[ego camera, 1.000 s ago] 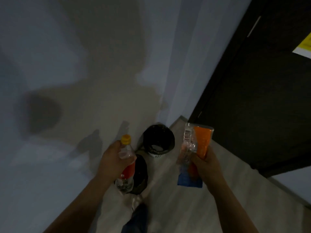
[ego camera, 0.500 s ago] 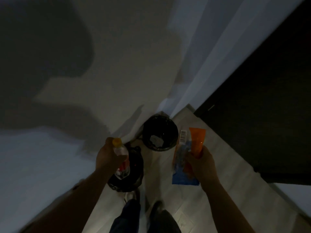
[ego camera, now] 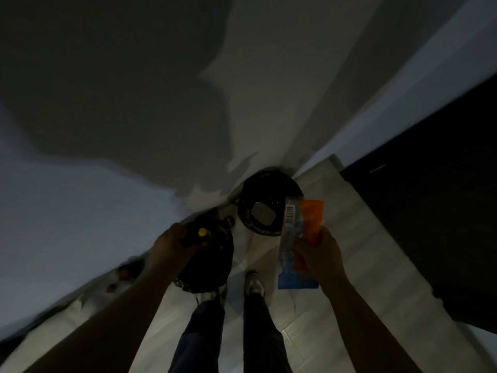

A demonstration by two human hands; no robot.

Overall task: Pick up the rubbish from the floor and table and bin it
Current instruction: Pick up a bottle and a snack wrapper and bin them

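Your left hand [ego camera: 169, 249] curls around a small plastic bottle [ego camera: 203, 236] with a yellow cap, held on the left over a dark bag [ego camera: 212, 267] on the floor. Your right hand [ego camera: 320, 254] pinches two flat wrappers, an orange wrapper [ego camera: 312, 220] and a blue wrapper [ego camera: 289, 254], just beside the round black bin [ego camera: 242, 214] in the far corner. The bottle is probably light, stiff and smooth, so grip its body. The wrappers look thin, floppy and slippery, so pinch across both.

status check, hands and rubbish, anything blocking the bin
Left hand grips bottle; right hand grips snack wrappers. Neither binned yet, bin just ahead in corner. Dark bag on floor beside it, not over opening.
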